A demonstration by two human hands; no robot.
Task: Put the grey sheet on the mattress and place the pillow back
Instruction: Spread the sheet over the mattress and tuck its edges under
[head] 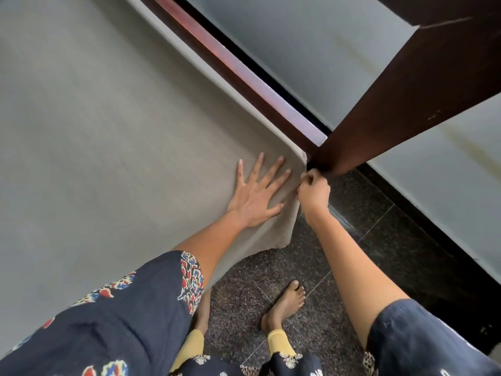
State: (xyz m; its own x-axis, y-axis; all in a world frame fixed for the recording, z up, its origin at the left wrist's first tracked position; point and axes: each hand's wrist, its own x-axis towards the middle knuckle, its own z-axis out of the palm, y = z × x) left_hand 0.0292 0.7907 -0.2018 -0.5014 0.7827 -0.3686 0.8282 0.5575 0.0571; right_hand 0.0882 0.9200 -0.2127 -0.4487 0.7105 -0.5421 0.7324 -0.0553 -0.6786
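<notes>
Speckled floor [271, 280], grey wall [298, 50]. Sheet [108, 131] runs toward 11 o'clock. Left hand [257, 191] flat on it, right hand [314, 191] pinches its corner.

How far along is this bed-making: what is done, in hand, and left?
Done: the grey sheet lies spread out smooth. In hand: the left hand presses flat near the corner while the right hand pinches the sheet's edge beside the wooden bed frame. Left: a loose flap hangs at that corner, and no pillow is in view.
</notes>
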